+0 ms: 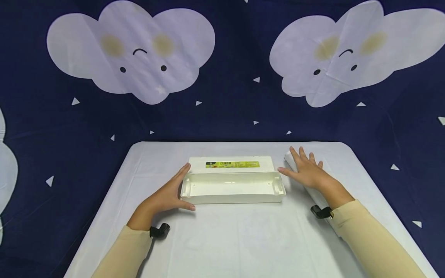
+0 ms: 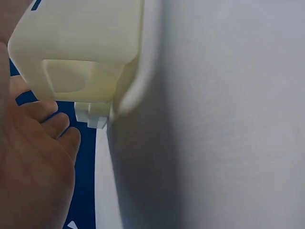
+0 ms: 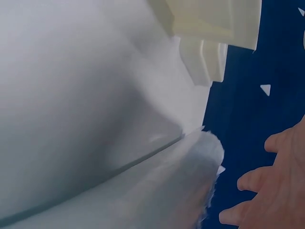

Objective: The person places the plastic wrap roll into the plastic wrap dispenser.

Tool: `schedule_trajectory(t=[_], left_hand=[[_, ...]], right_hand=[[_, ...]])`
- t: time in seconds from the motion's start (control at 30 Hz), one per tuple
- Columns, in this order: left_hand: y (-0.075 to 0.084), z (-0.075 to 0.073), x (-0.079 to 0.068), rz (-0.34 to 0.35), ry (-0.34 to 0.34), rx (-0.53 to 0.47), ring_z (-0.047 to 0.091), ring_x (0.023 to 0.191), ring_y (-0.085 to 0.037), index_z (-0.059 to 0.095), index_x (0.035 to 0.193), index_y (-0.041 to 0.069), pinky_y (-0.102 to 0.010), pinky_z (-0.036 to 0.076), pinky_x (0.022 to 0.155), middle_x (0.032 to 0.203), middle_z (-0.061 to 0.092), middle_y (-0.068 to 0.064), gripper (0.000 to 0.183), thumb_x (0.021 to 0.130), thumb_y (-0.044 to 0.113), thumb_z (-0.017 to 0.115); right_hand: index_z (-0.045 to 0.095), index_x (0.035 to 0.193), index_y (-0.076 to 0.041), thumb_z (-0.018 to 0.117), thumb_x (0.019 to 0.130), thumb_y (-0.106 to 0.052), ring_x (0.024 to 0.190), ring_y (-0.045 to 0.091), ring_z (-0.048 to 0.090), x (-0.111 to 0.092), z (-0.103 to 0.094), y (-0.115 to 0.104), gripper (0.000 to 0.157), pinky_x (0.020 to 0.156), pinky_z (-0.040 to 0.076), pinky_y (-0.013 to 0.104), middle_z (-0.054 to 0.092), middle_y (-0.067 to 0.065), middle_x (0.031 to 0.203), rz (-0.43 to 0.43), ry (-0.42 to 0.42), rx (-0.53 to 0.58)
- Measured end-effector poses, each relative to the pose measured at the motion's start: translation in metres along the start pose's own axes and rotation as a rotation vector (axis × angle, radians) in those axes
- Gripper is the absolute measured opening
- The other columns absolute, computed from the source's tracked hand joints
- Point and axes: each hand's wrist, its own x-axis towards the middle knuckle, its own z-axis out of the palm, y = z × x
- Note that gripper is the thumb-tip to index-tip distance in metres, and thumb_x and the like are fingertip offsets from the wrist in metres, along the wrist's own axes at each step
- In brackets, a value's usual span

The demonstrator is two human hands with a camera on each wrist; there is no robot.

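A long white plastic box (image 1: 233,199) with its lid (image 1: 198,165) tipped back stands on the table; no contents show inside. My left hand (image 1: 167,195) is at its left end, fingers extended along that end and thumb by the front corner. In the left wrist view, the box's end wall (image 2: 71,36) is close by the fingers. My right hand (image 1: 307,172) is spread over the far part of a whitish, translucent roll (image 1: 314,195), just right of the box. The right wrist view shows that roll's ragged end (image 3: 209,152) beside the fingers.
The table (image 1: 240,239) has a white cover and rounded far corners. A yellow-green printed label (image 1: 232,164) is on the lid. Behind the table hangs a dark blue cloth (image 1: 236,112) with clouds and small triangles. Each wrist wears a small black camera.
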Motion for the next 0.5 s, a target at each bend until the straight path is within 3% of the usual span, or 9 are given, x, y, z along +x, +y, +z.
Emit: schedule_trajectory(t=[0.37, 0.5], left_hand=[[-0.007, 0.006, -0.002, 0.003, 0.069, -0.01, 0.017, 0.157, -0.028, 0.018, 0.17, 0.013, -0.053, 0.019, 0.123, 0.172, 0.02, -0.007, 0.134, 0.069, 0.04, 0.102], [-0.009, 0.007, -0.001, -0.011, 0.099, -0.017, 0.021, 0.156, -0.03, 0.021, 0.169, 0.012, -0.057, 0.02, 0.122, 0.17, 0.028, -0.006, 0.129, 0.071, 0.044, 0.099]], right_hand=[[-0.004, 0.169, -0.007, 0.043, 0.1, -0.076, 0.144, 0.069, -0.009, -0.01, 0.009, 0.028, 0.108, 0.103, -0.001, 0.087, -0.007, 0.036, 0.167, 0.011, 0.012, 0.077], [-0.005, 0.168, -0.006, 0.043, 0.101, -0.075, 0.144, 0.07, -0.006, -0.015, 0.011, 0.038, 0.108, 0.106, 0.001, 0.086, -0.005, 0.037, 0.167, 0.011, 0.024, 0.096]])
